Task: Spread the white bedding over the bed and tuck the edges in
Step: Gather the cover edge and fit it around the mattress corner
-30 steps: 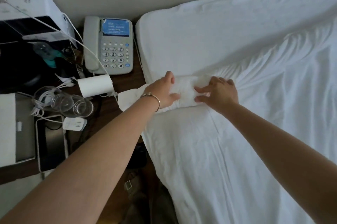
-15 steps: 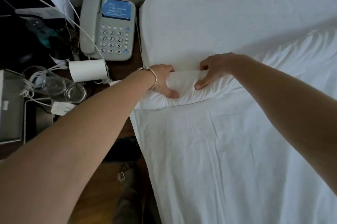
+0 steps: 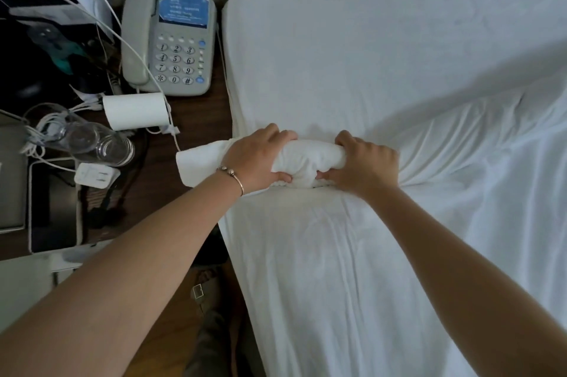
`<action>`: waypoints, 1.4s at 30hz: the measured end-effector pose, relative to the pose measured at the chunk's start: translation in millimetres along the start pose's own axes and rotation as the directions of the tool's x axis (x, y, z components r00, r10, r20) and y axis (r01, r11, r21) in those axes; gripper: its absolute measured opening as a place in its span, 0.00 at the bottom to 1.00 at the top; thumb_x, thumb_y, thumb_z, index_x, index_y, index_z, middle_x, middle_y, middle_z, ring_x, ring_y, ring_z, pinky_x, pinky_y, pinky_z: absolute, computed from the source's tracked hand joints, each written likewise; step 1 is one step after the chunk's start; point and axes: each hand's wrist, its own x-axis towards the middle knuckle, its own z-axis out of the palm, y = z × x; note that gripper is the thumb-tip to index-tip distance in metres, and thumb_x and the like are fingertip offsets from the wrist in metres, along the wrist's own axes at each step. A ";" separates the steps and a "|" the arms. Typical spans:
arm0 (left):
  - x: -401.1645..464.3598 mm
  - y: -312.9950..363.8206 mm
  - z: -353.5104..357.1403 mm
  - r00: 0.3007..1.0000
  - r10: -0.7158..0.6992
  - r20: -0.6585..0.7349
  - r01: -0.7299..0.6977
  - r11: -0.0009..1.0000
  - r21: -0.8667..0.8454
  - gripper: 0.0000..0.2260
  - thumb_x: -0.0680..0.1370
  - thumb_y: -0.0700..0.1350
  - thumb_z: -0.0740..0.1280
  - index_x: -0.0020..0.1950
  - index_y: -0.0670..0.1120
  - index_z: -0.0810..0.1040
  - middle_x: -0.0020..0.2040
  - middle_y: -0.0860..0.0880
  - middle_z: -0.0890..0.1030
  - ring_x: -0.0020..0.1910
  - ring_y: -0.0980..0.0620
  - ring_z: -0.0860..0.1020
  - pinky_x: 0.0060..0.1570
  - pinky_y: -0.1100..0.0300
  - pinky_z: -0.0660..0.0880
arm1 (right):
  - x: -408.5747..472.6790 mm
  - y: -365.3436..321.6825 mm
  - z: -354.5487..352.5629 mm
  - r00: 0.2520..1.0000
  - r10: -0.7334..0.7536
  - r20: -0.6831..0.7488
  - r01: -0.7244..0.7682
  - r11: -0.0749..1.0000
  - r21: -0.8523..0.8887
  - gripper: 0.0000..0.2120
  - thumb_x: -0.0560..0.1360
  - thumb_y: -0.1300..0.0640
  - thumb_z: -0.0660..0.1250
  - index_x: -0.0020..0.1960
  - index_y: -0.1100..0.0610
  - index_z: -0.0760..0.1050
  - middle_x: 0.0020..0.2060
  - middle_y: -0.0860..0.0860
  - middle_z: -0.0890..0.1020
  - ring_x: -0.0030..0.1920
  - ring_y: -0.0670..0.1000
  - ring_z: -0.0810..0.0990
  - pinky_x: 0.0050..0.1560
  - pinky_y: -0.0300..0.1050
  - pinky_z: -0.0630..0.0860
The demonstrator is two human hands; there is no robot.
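Both hands clutch a bunched roll of the white bedding (image 3: 308,162) at the bed's (image 3: 368,39) desk-side edge: left hand (image 3: 256,162) and right hand (image 3: 365,163), fingers curled round it. Best draw it taut toward the head corner, flatten, then tuck under.

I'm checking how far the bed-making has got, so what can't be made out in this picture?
- Head view: fingertips of the left hand and right hand are hidden, curled under the rolled bedding they grip.
- The bed is cut off right and below, so the tucking there is unseen.
- Print on the phone screen is too small to read.
- The floor beside the bed is dark.
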 end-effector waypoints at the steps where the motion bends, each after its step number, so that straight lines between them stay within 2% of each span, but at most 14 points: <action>1: -6.6 1.5 5.5 0.999 0.028 -0.046 -0.028 1.000 0.009 0.33 0.64 0.57 0.78 0.66 0.51 0.71 0.51 0.48 0.72 0.47 0.47 0.76 0.38 0.55 0.73 | -9.6 1.5 7.0 0.997 -0.020 -0.075 0.020 1.000 0.002 0.31 0.56 0.31 0.75 0.46 0.52 0.73 0.33 0.46 0.79 0.31 0.55 0.79 0.33 0.41 0.63; 5: -36.6 11.2 25.9 0.969 0.110 -0.222 -0.113 0.994 -0.003 0.32 0.65 0.60 0.76 0.64 0.53 0.69 0.46 0.48 0.72 0.42 0.48 0.75 0.39 0.56 0.74 | -48.4 2.3 20.5 0.973 -0.008 -0.231 0.032 0.995 0.100 0.27 0.57 0.32 0.69 0.44 0.53 0.74 0.33 0.46 0.81 0.31 0.54 0.80 0.33 0.41 0.66; 8: -56.2 22.0 23.6 0.980 0.111 -0.167 -0.125 0.989 -0.074 0.29 0.69 0.67 0.68 0.64 0.54 0.69 0.48 0.51 0.72 0.45 0.50 0.73 0.47 0.56 0.72 | -69.7 5.3 22.6 0.983 0.012 -0.185 0.025 0.981 0.195 0.35 0.58 0.26 0.60 0.51 0.53 0.74 0.42 0.47 0.82 0.41 0.55 0.83 0.43 0.48 0.73; 12: -52.6 50.3 -7.4 0.978 -0.209 -0.022 0.183 0.897 -0.403 0.16 0.76 0.64 0.55 0.54 0.59 0.76 0.46 0.56 0.77 0.48 0.54 0.76 0.50 0.54 0.74 | -86.5 11.2 19.3 0.993 -0.060 -0.098 0.082 0.967 0.240 0.36 0.69 0.23 0.52 0.58 0.53 0.72 0.48 0.48 0.79 0.48 0.55 0.79 0.50 0.50 0.71; 14: -31.6 59.0 -26.9 0.945 -0.305 0.118 0.328 0.886 -0.329 0.14 0.74 0.65 0.62 0.51 0.58 0.75 0.41 0.56 0.77 0.46 0.53 0.77 0.48 0.54 0.74 | -95.9 14.2 20.3 0.993 -0.061 -0.102 0.085 0.965 0.249 0.29 0.76 0.31 0.48 0.61 0.52 0.71 0.48 0.50 0.78 0.49 0.57 0.78 0.51 0.52 0.70; 18: -6.2 67.4 -31.1 0.832 -0.273 0.482 0.346 0.936 -0.066 0.45 0.58 0.72 0.73 0.70 0.56 0.65 0.60 0.52 0.72 0.62 0.49 0.70 0.62 0.50 0.70 | -119.1 15.9 25.7 0.997 -0.038 -0.072 0.050 0.983 0.175 0.25 0.75 0.33 0.52 0.62 0.48 0.67 0.50 0.51 0.77 0.50 0.57 0.77 0.51 0.53 0.71; 21: -14.3 72.4 -4.9 0.761 -0.265 0.592 0.358 0.933 -0.042 0.51 0.56 0.72 0.74 0.74 0.54 0.61 0.67 0.50 0.69 0.66 0.47 0.69 0.65 0.49 0.69 | -120.4 20.3 18.4 0.996 -0.086 -0.003 0.085 0.979 0.186 0.25 0.69 0.30 0.57 0.58 0.45 0.67 0.50 0.49 0.76 0.51 0.55 0.77 0.52 0.53 0.70; 25: -25.6 69.1 9.8 0.856 -0.227 0.465 0.311 0.944 -0.112 0.49 0.58 0.71 0.74 0.73 0.53 0.62 0.64 0.51 0.69 0.65 0.48 0.68 0.65 0.49 0.68 | -85.0 42.8 -20.2 0.969 -0.125 0.213 0.008 0.876 0.482 0.27 0.69 0.31 0.65 0.60 0.46 0.72 0.47 0.45 0.76 0.50 0.51 0.78 0.47 0.44 0.68; 28: -41.1 70.5 20.7 0.929 -0.176 0.324 0.225 0.967 -0.119 0.45 0.60 0.71 0.73 0.70 0.52 0.65 0.60 0.52 0.70 0.61 0.49 0.69 0.62 0.50 0.69 | -42.7 60.4 -40.2 0.934 -0.248 0.257 0.202 0.960 0.193 0.41 0.61 0.29 0.72 0.69 0.42 0.66 0.62 0.47 0.71 0.64 0.52 0.70 0.62 0.50 0.66; 30: -48.9 72.3 27.5 0.963 -0.138 0.232 0.165 0.981 -0.101 0.43 0.60 0.72 0.71 0.68 0.51 0.67 0.56 0.52 0.70 0.57 0.50 0.70 0.59 0.51 0.69 | -19.9 60.1 -45.2 0.864 -0.254 0.434 0.257 0.965 0.054 0.47 0.55 0.24 0.70 0.69 0.39 0.64 0.66 0.45 0.69 0.68 0.51 0.67 0.67 0.54 0.60; 32: -53.6 71.8 30.6 0.978 -0.115 0.172 0.132 0.987 -0.091 0.43 0.58 0.74 0.68 0.66 0.50 0.69 0.53 0.53 0.70 0.53 0.51 0.70 0.56 0.51 0.70 | -10.7 53.7 -46.2 0.741 -0.166 0.651 0.155 0.985 0.074 0.45 0.52 0.22 0.70 0.65 0.38 0.66 0.60 0.42 0.73 0.62 0.49 0.71 0.62 0.52 0.63; 34: -57.5 72.5 33.0 0.988 -0.081 0.133 0.093 0.992 -0.082 0.43 0.58 0.75 0.67 0.65 0.50 0.70 0.52 0.53 0.70 0.52 0.51 0.70 0.55 0.52 0.70 | -17.5 48.6 -42.7 0.699 -0.106 0.707 0.090 0.994 0.060 0.46 0.51 0.21 0.69 0.64 0.40 0.67 0.54 0.40 0.76 0.56 0.49 0.75 0.55 0.49 0.65; 38: -67.6 77.8 41.1 0.999 0.004 0.049 -0.003 1.000 -0.029 0.38 0.59 0.69 0.74 0.62 0.49 0.73 0.52 0.50 0.72 0.51 0.48 0.72 0.52 0.51 0.71 | -63.7 43.7 -27.9 0.888 -0.053 0.456 0.097 0.992 -0.074 0.45 0.51 0.20 0.67 0.61 0.44 0.69 0.47 0.44 0.80 0.53 0.51 0.80 0.49 0.46 0.68; 42: -78.9 84.1 46.6 0.992 0.113 -0.062 -0.110 0.993 0.043 0.35 0.60 0.67 0.75 0.59 0.50 0.71 0.49 0.48 0.74 0.47 0.46 0.74 0.47 0.50 0.74 | -118.3 44.3 -5.5 0.995 -0.012 0.101 0.019 0.997 -0.069 0.39 0.50 0.22 0.69 0.49 0.50 0.73 0.38 0.46 0.81 0.40 0.53 0.81 0.43 0.46 0.68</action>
